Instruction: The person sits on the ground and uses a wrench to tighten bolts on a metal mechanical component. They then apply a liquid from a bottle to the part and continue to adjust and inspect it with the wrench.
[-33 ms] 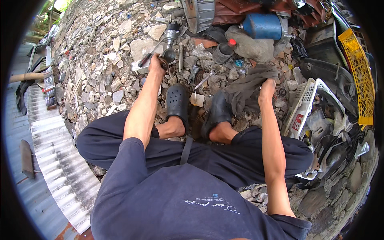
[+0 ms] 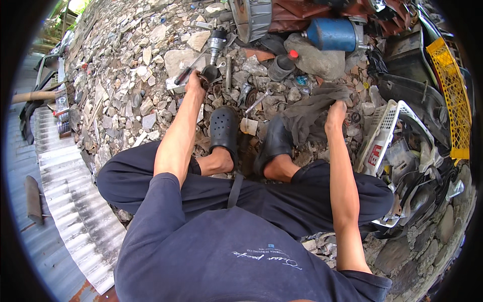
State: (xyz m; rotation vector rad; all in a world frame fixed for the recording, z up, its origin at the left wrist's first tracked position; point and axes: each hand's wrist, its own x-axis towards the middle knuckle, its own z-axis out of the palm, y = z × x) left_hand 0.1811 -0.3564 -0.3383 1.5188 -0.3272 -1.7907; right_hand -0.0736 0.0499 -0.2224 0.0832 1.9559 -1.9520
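Fingers of my left hand [image 2: 195, 83] are wrapped round a dark, rounded metal part [image 2: 204, 82], partly hidden by the hand. Beside it lie a screwdriver [image 2: 182, 76], a shiny cylindrical mechanical part [image 2: 217, 44] and a metal bar [image 2: 229, 74]. My right hand [image 2: 336, 113] grips a crumpled dark grey cloth [image 2: 312, 113] spread over the stones beside my right clog [image 2: 275, 141]. A spanner [image 2: 257, 103] lies between that cloth and the metal bar. My left clog [image 2: 223, 131] rests on the rubble.
Broken stones [image 2: 126, 60] cover the ground. Ahead are a blue metal canister [image 2: 329, 35], a grey container with a red cap [image 2: 282, 67] and a metal housing [image 2: 246, 20]. White [image 2: 377, 126] and yellow [image 2: 448, 95] plastic crates are at right, corrugated sheets [image 2: 70, 181] at left.
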